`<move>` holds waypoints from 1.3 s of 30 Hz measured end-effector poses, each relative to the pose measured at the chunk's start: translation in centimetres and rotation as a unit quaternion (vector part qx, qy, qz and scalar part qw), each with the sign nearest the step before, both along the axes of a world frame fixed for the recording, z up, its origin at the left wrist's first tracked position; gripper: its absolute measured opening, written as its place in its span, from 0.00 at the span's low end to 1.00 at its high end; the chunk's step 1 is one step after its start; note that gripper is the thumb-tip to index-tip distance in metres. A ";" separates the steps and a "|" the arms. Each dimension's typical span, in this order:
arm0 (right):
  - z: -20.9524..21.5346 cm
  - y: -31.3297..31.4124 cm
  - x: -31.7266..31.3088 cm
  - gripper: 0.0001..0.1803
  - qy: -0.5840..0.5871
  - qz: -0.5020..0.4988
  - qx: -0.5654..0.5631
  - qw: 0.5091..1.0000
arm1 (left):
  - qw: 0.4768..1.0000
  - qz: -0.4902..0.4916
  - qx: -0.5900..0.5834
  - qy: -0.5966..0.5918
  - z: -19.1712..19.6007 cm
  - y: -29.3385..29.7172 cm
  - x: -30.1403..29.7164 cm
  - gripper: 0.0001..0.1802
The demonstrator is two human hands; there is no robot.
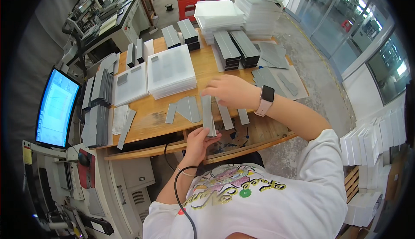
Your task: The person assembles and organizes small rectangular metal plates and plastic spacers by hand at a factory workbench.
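Note:
A small bundle of narrow grey strips (207, 111) stands lengthwise in front of me at the table's near edge. Its near end sits between the thumb and fingers of my left hand (199, 144). At the far end, the curled fingers of my right hand (229, 91) meet the strips, though the fingertips are partly hidden. Under my right wrist lies another grey strip (225, 117), with a shorter grey piece (243, 117) beside it. Left of the bundle lie flat grey sheets (188, 109) and a slim grey piece (171, 113).
Stacked translucent sheets (171, 68) lie on the wooden table (149, 122). Long grey stacks (233, 49) stand toward the back, beside tall white stacks (218, 14). More grey stacks (96, 124) line the left edge near a monitor (57, 107). A black cable (178, 191) hangs before my shirt.

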State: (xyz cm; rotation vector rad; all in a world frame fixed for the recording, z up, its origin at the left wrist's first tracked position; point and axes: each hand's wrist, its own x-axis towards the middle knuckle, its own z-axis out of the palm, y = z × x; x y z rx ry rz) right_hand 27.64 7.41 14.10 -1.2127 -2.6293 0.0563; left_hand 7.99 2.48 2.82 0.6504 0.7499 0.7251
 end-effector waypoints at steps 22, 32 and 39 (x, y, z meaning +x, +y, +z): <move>1.1 0.9 -1.1 0.10 -0.176 0.056 -0.072 0.980 | 0.982 -0.121 -0.008 -0.143 0.9 2.9 -3.8 0.27; -3.3 0.0 -0.3 0.21 0.006 -0.379 -0.152 0.913 | 0.991 -0.097 -0.053 -0.078 -1.6 1.1 3.0 0.24; -5.3 -0.2 -2.0 0.18 -0.007 -0.386 -0.116 0.915 | 0.987 -0.069 -0.082 -0.120 -1.3 0.8 3.9 0.21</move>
